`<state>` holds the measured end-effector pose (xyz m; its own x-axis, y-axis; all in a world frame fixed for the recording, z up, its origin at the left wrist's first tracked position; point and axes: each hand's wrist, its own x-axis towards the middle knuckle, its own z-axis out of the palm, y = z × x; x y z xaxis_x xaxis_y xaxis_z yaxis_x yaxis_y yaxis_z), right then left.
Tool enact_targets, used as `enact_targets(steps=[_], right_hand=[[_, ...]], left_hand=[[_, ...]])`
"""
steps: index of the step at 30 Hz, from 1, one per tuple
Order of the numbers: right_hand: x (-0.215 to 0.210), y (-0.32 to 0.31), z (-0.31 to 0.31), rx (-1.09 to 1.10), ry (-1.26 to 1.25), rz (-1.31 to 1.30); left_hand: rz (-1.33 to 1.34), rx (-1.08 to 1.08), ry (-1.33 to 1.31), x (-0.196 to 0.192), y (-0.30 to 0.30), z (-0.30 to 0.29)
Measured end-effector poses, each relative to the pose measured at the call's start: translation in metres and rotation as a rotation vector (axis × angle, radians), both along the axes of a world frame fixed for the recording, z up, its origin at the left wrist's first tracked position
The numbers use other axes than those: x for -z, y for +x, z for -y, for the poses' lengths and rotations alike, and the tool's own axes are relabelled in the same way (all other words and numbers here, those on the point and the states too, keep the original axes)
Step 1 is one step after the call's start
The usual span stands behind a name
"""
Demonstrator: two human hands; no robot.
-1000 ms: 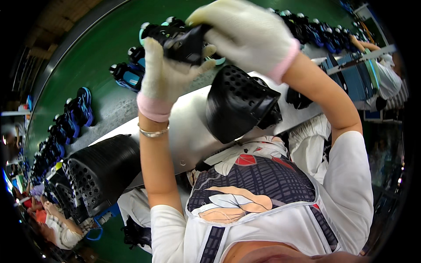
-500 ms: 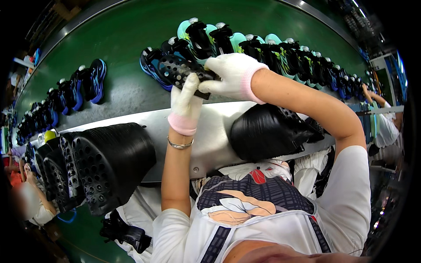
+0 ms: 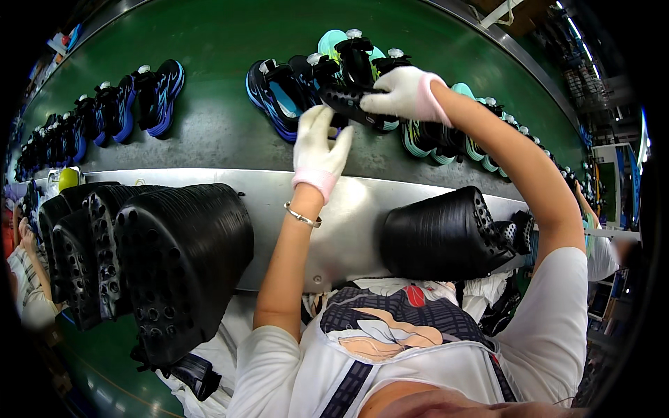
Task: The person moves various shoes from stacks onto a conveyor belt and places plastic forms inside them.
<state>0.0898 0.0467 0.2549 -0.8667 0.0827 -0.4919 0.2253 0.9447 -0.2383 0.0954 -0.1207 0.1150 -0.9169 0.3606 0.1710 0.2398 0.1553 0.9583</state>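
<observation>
Blue shoes [image 3: 279, 99] beside gloved hands [image 3: 320, 148]

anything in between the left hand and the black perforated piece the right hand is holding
Nothing visible: the open left hand is close beside the black perforated piece in the right hand; contact is unclear. A blue-and-black shoe sits to the left, not between them.

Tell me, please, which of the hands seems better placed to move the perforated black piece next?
Probably the right hand: it grips the perforated black piece, while the left hand is open, fingers spread, nearer the body.
</observation>
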Motion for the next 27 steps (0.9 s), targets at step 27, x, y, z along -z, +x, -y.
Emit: enact_targets(steps=[27], right_hand=[[0.093, -0.095, 0.051, -0.186, 0.387, 0.164]], left_hand=[[-0.007, 0.311, -0.865, 0.006, -0.052, -0.031]])
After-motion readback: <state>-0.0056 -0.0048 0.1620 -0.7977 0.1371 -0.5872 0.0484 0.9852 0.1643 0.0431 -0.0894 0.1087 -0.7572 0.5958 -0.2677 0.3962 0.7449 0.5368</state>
